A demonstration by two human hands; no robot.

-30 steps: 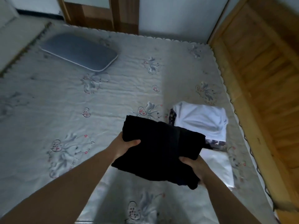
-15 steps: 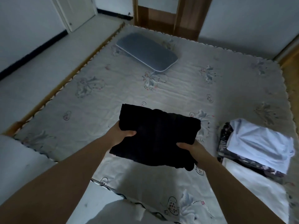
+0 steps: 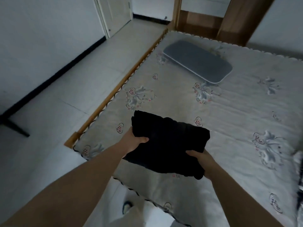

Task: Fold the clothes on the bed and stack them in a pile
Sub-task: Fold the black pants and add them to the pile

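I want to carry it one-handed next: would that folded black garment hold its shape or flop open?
Probably flop. The black garment is soft cloth: its near corner already droops past the right hand, and its folded edges bulge at the left hand. It looks thick for its size, so likely not very light. With both hands gripping opposite sides, one hand alone would likely let the layers slide apart.

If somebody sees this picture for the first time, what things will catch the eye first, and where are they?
First comes the folded black garment in the middle, held above the bed's near corner by the left hand on its left edge and the right hand on its lower right edge. Next is the grey pillow lying flat near the far end of the flower-printed bedsheet.
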